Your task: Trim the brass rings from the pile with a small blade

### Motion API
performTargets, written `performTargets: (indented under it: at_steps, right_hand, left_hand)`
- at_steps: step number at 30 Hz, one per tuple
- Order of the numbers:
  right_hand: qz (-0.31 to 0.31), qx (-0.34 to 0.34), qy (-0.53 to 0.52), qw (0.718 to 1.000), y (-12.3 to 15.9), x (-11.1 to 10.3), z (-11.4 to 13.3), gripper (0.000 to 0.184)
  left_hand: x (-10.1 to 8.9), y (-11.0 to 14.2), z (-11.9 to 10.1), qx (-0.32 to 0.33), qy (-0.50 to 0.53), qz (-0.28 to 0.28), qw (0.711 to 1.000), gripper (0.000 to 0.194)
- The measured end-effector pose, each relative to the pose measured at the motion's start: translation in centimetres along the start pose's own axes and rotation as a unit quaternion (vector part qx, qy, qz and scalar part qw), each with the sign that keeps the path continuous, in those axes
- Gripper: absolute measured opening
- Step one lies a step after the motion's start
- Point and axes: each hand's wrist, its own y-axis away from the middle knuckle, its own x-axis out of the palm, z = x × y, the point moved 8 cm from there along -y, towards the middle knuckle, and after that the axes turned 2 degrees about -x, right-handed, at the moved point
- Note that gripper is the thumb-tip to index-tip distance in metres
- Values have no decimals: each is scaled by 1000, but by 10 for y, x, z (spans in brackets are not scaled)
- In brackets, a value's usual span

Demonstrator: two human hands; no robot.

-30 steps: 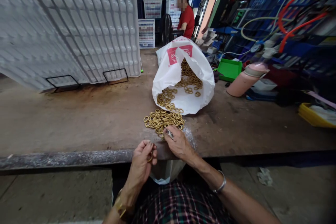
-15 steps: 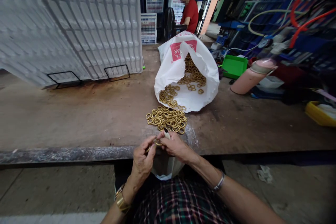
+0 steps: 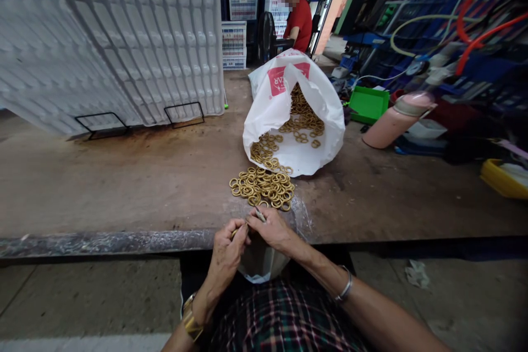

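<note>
At the table's front edge my left hand [image 3: 226, 250] is closed, pinching a brass-coloured ring [image 3: 234, 234] between thumb and fingers. My right hand [image 3: 275, 228] is close beside it, closed around a slim, pale-handled tool [image 3: 259, 214] with a dark end, perhaps a small knife. The fingertips of both hands nearly meet. Just beyond them lies a loose pile of brass-coloured rings [image 3: 264, 187]. Behind it a white sack [image 3: 315, 157] lies on its side, its torn mouth towards me, with many more rings inside. Below my hands a pale bag [image 3: 264, 270] hangs at my lap.
A tall stack of ribbed white panels [image 3: 165, 38] stands on the left of the wooden table [image 3: 124, 187], by black wire stands [image 3: 183, 114]. On the right are a pink bottle [image 3: 388, 124], a green tray [image 3: 368, 104] and a yellow tray [image 3: 501, 180]. A person in red [image 3: 301, 22] sits beyond.
My left fingers have closed more tightly round the ring and shifted slightly right. The tool in my right hand has tilted lower, towards the left. The pile and sack look unmoved.
</note>
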Motion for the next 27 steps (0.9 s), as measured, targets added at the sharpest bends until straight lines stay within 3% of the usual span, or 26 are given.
performTargets:
  at_steps: [6,12,16,20,27]
  right_hand:
    - [19,3,-35,999,3,2,-2,19]
    - [3,16,-20,1000,0,-3,-10,19]
    - [0,-35,90,995,3,-3,-8,18]
    - [55,-111,235,964,12,9,-3,14]
    - [117,-102,344,926,16,18,-1,20]
  left_hand:
    - [12,2,9,-44,76,72,994,30]
    - [16,3,8,-37,101,88,990,27]
    - [13,2,10,-33,105,79,991,26]
    - [9,0,9,-17,70,61,996,28]
    - [3,1,4,-11,11,18,1000,35]
